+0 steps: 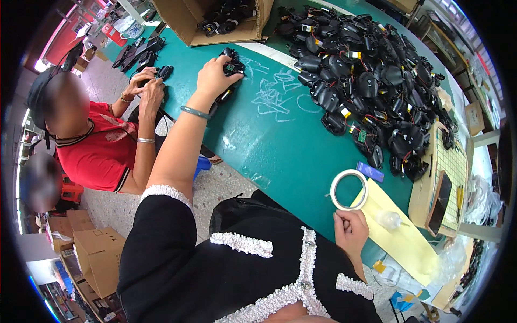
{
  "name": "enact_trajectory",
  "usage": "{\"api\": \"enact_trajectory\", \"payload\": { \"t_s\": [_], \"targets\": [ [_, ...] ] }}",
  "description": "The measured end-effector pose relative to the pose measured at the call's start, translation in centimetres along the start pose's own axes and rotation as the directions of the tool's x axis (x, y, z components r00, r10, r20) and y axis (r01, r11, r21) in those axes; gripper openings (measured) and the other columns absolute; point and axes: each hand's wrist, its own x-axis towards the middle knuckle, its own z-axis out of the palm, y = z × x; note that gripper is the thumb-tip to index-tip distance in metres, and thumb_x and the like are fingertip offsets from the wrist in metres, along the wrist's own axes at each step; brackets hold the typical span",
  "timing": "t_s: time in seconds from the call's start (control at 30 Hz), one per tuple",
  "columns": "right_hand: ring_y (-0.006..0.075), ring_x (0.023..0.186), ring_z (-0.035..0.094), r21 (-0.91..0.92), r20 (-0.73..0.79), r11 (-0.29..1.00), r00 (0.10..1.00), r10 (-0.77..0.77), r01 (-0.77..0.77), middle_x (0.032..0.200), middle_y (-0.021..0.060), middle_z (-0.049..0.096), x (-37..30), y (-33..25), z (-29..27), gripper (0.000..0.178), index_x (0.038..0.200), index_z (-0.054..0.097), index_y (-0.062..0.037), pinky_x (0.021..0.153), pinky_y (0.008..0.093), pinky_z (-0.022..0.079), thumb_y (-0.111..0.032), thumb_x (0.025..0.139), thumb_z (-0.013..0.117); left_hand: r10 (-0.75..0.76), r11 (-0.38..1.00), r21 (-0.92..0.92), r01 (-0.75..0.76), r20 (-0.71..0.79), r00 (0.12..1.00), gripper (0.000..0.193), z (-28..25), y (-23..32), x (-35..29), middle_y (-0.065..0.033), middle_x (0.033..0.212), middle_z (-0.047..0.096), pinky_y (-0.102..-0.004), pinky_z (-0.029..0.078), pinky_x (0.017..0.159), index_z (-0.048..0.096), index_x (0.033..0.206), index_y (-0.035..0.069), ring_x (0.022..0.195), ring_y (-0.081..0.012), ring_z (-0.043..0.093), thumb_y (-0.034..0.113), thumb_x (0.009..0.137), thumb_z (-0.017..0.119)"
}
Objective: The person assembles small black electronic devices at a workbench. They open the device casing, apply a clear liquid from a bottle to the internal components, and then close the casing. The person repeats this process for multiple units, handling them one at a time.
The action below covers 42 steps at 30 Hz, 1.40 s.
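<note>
Stretched out to the far left of the table, my left hand (214, 78) has its thumb and fingers closed around a black plastic device with a green circuit board (230, 68). More black parts lie partly hidden under that wrist. My right hand (351, 231) rests at the near table edge with its fingers curled in, and nothing shows in them. Just beyond it lies a white roll of tape (335, 189), partly over a yellow sheet (409, 237). A small clear plastic piece (389, 219) sits on the sheet.
A large heap of black device halves with wires (366, 75) covers the right of the green table (269, 156). An open cardboard box (177, 21) stands at the back. A co-worker in red (99, 156) handles a black part at left. A beige rack (439, 183) stands at right.
</note>
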Motion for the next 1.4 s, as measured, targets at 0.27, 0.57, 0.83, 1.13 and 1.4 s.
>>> {"api": "enact_trajectory", "payload": {
  "t_s": [0.27,0.57,0.83,1.13,1.4],
  "targets": [
    [0.0049,0.055,0.044,0.174,0.053,0.982,0.997,0.058,-0.067,0.077,0.0026,0.057,-0.3,-1.0,-0.6,0.006,0.089,0.068,0.0007,0.048,0.0210,0.034,0.001,0.083,0.071,-0.026,0.962,-0.275,0.005,-0.072,0.997,0.080,-0.5,-1.8,-1.4,-0.0268,0.126,0.057,-0.0402,0.047,0.098,0.053,0.133,0.001,0.118,-0.0349,0.057,0.049,0.075,0.080],
    [0.0070,0.057,0.049,0.216,0.069,0.976,0.998,-0.007,-0.008,0.075,0.0029,0.059,-0.2,-0.7,-0.6,0.006,0.088,0.069,0.0000,0.051,0.0222,0.038,-0.001,0.083,0.071,0.065,0.983,-0.158,-0.088,-0.143,0.988,0.058,-2.1,1.7,-10.8,-0.0149,0.107,0.064,-0.0399,0.051,0.089,0.064,0.117,0.006,0.100,-0.0331,0.063,0.032,0.069,0.083],
    [0.0070,0.060,0.049,0.185,0.008,0.982,0.999,-0.032,0.030,0.078,0.0026,0.059,-0.6,0.6,-0.4,0.010,0.092,0.070,-0.0004,0.054,0.0212,0.039,-0.002,0.083,0.071,0.545,0.723,-0.522,-0.453,0.028,0.838,0.060,-4.7,15.9,-20.6,-0.0079,0.112,0.063,-0.0370,0.046,0.091,0.064,0.120,0.011,0.100,-0.0286,0.061,0.016,0.064,0.083],
    [0.0125,0.066,0.057,0.108,0.095,0.993,0.994,-0.054,0.044,0.091,0.0059,0.063,-1.1,-0.9,-1.3,0.023,0.103,0.068,-0.0047,0.061,0.0240,0.048,-0.006,0.081,0.073,0.628,0.709,-0.443,-0.548,0.046,0.777,0.085,-5.2,16.6,-22.6,-0.0142,0.131,0.054,-0.0443,0.039,0.103,0.050,0.136,0.008,0.121,-0.0349,0.050,0.033,0.063,0.086],
    [0.0116,0.068,0.056,0.036,0.078,0.980,0.977,-0.200,0.197,0.090,0.0057,0.063,0.2,-1.8,-0.2,0.020,0.100,0.069,-0.0044,0.061,0.0224,0.046,-0.004,0.080,0.072,0.480,0.805,-0.446,-0.392,0.101,0.872,0.055,-5.6,14.2,-24.4,-0.0159,0.123,0.059,-0.0411,0.045,0.096,0.058,0.122,0.001,0.117,-0.0348,0.054,0.022,0.076,0.080]
  ]
}}
